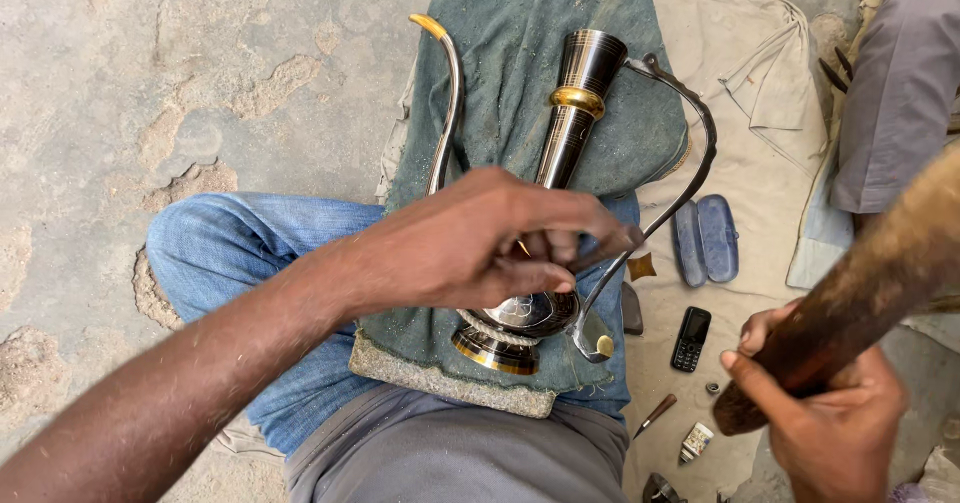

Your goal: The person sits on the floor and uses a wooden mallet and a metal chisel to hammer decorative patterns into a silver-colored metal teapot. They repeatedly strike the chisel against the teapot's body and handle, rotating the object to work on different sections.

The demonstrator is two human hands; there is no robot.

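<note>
A dark metal ewer (570,123) with a long neck, a gold band, a curved spout (447,103) and a thin looping handle (690,163) lies on a green cloth (520,53) across my lap. My left hand (480,238) rests on its round body, fingers pinched on a small tool that is mostly hidden. My right hand (830,423) is raised at the lower right, closed around the thick end of a brown wooden mallet (860,293), apart from the ewer.
A beige cloth (740,93) covers the ground to the right, with a blue spectacle case (705,238), a black mobile phone (690,338), a small chisel (655,415) and a little bottle (696,441). Another person's grey sleeve (900,83) is at the upper right. Cracked concrete (200,73) lies left.
</note>
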